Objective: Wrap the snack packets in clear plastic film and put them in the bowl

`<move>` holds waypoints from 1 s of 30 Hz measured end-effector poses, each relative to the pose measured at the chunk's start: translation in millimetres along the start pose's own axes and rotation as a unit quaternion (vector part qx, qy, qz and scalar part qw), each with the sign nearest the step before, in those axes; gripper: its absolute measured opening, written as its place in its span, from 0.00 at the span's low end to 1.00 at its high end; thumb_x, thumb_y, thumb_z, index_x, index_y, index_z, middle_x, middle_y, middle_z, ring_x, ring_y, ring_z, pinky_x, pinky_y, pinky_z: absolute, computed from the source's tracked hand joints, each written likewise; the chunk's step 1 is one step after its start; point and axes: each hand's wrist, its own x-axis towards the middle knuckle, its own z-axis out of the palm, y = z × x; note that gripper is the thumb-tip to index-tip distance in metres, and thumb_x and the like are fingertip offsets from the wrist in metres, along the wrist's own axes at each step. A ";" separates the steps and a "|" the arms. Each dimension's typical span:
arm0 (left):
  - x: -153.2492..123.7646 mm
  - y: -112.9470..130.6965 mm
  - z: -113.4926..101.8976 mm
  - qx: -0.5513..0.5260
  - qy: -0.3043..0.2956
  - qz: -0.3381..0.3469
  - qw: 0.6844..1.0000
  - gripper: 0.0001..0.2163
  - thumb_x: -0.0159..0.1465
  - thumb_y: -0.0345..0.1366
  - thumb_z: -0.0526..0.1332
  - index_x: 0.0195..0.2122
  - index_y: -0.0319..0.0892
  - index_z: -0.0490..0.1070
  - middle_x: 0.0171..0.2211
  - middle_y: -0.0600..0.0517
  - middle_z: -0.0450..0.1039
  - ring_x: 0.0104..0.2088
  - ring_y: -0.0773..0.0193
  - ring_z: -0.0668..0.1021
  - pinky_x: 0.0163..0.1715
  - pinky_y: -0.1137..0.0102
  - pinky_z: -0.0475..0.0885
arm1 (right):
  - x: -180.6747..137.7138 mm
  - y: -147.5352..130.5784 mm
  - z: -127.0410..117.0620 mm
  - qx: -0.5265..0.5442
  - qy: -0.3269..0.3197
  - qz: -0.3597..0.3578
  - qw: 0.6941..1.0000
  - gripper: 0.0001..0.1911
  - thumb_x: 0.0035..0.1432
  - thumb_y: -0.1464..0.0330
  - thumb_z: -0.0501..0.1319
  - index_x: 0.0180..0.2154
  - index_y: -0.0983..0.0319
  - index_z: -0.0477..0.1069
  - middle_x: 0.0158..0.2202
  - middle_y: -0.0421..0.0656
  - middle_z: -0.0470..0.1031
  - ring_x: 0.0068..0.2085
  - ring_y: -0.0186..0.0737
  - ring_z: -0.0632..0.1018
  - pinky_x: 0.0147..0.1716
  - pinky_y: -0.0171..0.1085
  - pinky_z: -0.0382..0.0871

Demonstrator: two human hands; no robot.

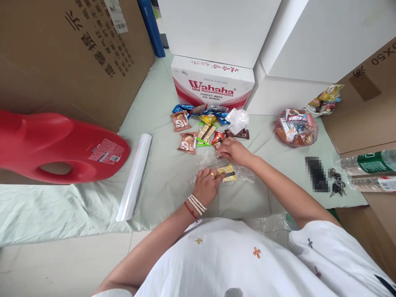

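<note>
A clear plastic bag point(244, 175) lies flat on the cloth in front of me, with a yellow snack packet point(229, 172) in or on it. My left hand point(206, 185), wearing a ring and beaded bracelets, grips the bag's left part, and one finger reaches onto the yellow packet. Just above, the fingers of my right hand point(235, 152) are closed on a small brown snack packet point(218, 142) at the near edge of the pile. Around it lie a green-edged wafer packet point(206, 133), brown biscuit packets point(187, 142), a dark chocolate-coloured packet point(243, 133) and crumpled clear plastic point(238, 120).
Behind the pile stands a Wahaha water carton point(213, 84). On the left are a red jug point(77, 152), a white roll point(134, 177) and a cardboard box point(68, 53). At right sit a snack-filled bowl point(280, 134), a blurred dark object point(317, 175), keys point(338, 186) and plastic bottles point(371, 162).
</note>
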 end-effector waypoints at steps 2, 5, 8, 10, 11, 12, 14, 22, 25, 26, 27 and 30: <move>0.1 0.5 -0.6 0.000 -0.002 0.001 1.000 0.18 0.71 0.30 0.54 0.53 0.55 0.79 0.37 0.45 0.73 0.42 0.51 0.71 0.40 0.57 0.62 | -19.2 -15.7 -2.8 0.021 -0.008 -0.017 1.000 0.12 0.70 0.67 0.56 0.40 0.60 0.80 0.41 0.46 0.73 0.41 0.43 0.70 0.41 0.38 0.62; -0.8 -0.8 1.6 -0.002 0.001 0.001 1.000 0.15 0.71 0.31 0.54 0.47 0.52 0.81 0.36 0.45 0.73 0.42 0.52 0.71 0.40 0.57 0.62 | -51.7 -38.5 5.9 0.006 -0.056 -0.030 0.998 0.15 0.73 0.67 0.53 0.39 0.60 0.77 0.40 0.45 0.72 0.37 0.39 0.69 0.36 0.35 0.59; -2.5 -9.0 6.7 -0.029 0.012 0.014 0.999 0.14 0.71 0.31 0.55 0.44 0.50 0.82 0.34 0.46 0.74 0.42 0.53 0.72 0.41 0.58 0.62 | -74.8 -49.8 23.4 -0.013 -0.059 -0.036 0.998 0.16 0.74 0.69 0.50 0.45 0.59 0.76 0.38 0.44 0.70 0.39 0.41 0.68 0.36 0.35 0.61; -4.6 -18.7 8.9 -0.069 0.021 0.033 0.997 0.15 0.69 0.29 0.56 0.45 0.52 0.82 0.36 0.47 0.75 0.45 0.53 0.73 0.43 0.58 0.63 | -81.3 -50.9 34.5 0.003 -0.033 -0.037 0.999 0.17 0.74 0.72 0.49 0.52 0.59 0.74 0.39 0.45 0.70 0.41 0.41 0.69 0.38 0.36 0.63; -6.1 -24.1 9.0 -0.093 0.023 0.045 0.994 0.15 0.68 0.28 0.57 0.44 0.52 0.82 0.37 0.47 0.76 0.47 0.53 0.74 0.45 0.57 0.64 | -82.4 -50.5 39.2 0.015 -0.019 -0.041 0.999 0.18 0.74 0.73 0.49 0.55 0.58 0.73 0.39 0.45 0.70 0.41 0.41 0.69 0.39 0.36 0.64; -7.6 -29.6 8.1 -0.121 0.026 0.057 0.991 0.15 0.66 0.27 0.58 0.43 0.52 0.82 0.38 0.47 0.77 0.49 0.53 0.74 0.46 0.57 0.65 | -82.7 -50.0 43.0 0.025 -0.006 -0.044 0.999 0.19 0.73 0.74 0.49 0.57 0.57 0.72 0.40 0.45 0.70 0.42 0.42 0.69 0.40 0.36 0.64; -9.7 -39.1 3.8 -0.177 0.046 0.048 0.982 0.15 0.64 0.27 0.58 0.40 0.51 0.82 0.38 0.48 0.78 0.50 0.54 0.75 0.48 0.56 0.66 | -81.9 -49.7 48.0 0.038 0.010 -0.048 0.998 0.21 0.73 0.75 0.49 0.59 0.56 0.72 0.41 0.45 0.70 0.42 0.42 0.69 0.40 0.36 0.65; 18.2 -59.8 -13.3 -0.246 0.092 -0.085 0.961 0.17 0.59 0.37 0.62 0.48 0.47 0.80 0.54 0.47 0.77 0.61 0.49 0.69 0.65 0.50 0.60 | -83.0 -58.3 46.2 0.079 -0.007 -0.007 0.997 0.19 0.74 0.66 0.51 0.51 0.56 0.80 0.38 0.44 0.68 0.40 0.41 0.66 0.39 0.37 0.64; 5.4 -74.8 -15.5 -0.292 0.045 -0.033 0.955 0.12 0.59 0.29 0.57 0.27 0.48 0.80 0.36 0.49 0.81 0.51 0.54 0.76 0.60 0.52 0.66 | -86.6 -55.1 51.5 0.102 0.010 0.013 0.995 0.18 0.73 0.69 0.52 0.52 0.56 0.80 0.39 0.44 0.67 0.40 0.41 0.67 0.40 0.37 0.64; -4.7 -80.7 -16.5 -0.294 0.037 -0.019 0.955 0.13 0.59 0.28 0.56 0.24 0.48 0.78 0.33 0.49 0.80 0.49 0.54 0.76 0.58 0.52 0.67 | -88.2 -53.7 53.8 0.108 0.020 0.015 0.994 0.19 0.72 0.70 0.52 0.52 0.55 0.80 0.39 0.44 0.67 0.40 0.40 0.67 0.40 0.37 0.64; -16.1 -86.3 -17.7 -0.291 0.024 -0.008 0.956 0.13 0.57 0.27 0.56 0.24 0.48 0.77 0.32 0.50 0.80 0.48 0.54 0.77 0.57 0.52 0.68 | -89.9 -52.7 55.8 0.114 0.032 0.013 0.993 0.19 0.71 0.72 0.52 0.52 0.55 0.80 0.38 0.44 0.66 0.40 0.40 0.67 0.40 0.37 0.64; -45.2 -95.7 -20.1 -0.311 0.003 -0.040 0.950 0.12 0.55 0.27 0.56 0.30 0.47 0.78 0.42 0.48 0.81 0.48 0.55 0.77 0.54 0.55 0.71 | -94.3 -54.2 57.8 0.133 0.065 -0.006 0.989 0.20 0.70 0.74 0.53 0.53 0.56 0.79 0.39 0.45 0.67 0.40 0.41 0.68 0.42 0.40 0.65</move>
